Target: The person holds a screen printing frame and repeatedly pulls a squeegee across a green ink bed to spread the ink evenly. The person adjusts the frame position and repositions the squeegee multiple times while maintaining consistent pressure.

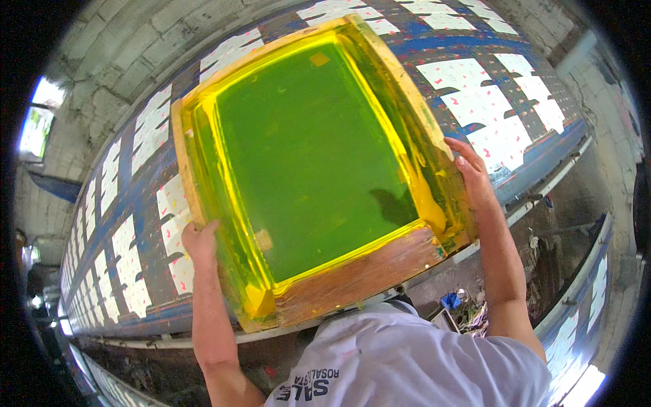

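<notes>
A wooden-framed printing screen (305,163) with green mesh and yellow ink along its inner edges lies tilted in front of me, over a long printing table. My left hand (201,243) grips the left side rail of the frame, its thumb on top. On the right rail, higher up, my right hand (472,173) is closed round the outer edge, some fingers hidden. A reddish-brown wooden squeegee (359,275) rests inside the near end of the screen. Thick yellow ink (426,203) is pooled by its right end. What lies directly under the screen is hidden.
White cut fabric pieces (485,112) with small red prints lie in rows on the dark blue-stained table (434,46). A block wall (135,47) runs behind it. At the lower right is another table (576,298), with clutter (468,312) on the floor between.
</notes>
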{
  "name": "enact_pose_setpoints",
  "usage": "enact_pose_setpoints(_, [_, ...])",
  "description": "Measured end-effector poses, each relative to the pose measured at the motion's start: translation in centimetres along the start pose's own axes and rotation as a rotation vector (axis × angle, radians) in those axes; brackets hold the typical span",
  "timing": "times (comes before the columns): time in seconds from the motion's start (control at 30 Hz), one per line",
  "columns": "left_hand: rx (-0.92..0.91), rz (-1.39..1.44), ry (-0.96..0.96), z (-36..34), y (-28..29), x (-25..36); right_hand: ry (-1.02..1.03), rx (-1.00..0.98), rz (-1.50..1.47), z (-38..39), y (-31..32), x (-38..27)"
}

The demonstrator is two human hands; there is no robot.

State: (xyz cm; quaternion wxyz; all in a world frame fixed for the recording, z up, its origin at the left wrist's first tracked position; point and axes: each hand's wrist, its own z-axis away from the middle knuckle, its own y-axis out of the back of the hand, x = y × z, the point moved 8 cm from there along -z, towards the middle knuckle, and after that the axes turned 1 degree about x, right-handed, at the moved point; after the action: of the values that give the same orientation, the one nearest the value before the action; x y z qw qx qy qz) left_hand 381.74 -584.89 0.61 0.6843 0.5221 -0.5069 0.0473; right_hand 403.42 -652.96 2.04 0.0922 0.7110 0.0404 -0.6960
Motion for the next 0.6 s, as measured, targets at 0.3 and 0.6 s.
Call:
enact_pose_setpoints(0.3, [-0.016,0.121,-0.019,3.2,-3.8,4.5,-0.008,-0.077,-0.232,-1.6,6.0,1.8])
enact_pose_setpoints(0.6, [0.012,-0.010,0.026,2.2,-5.8,1.8,0.329,-0.032,0.849,3.0,2.3,-4.1])
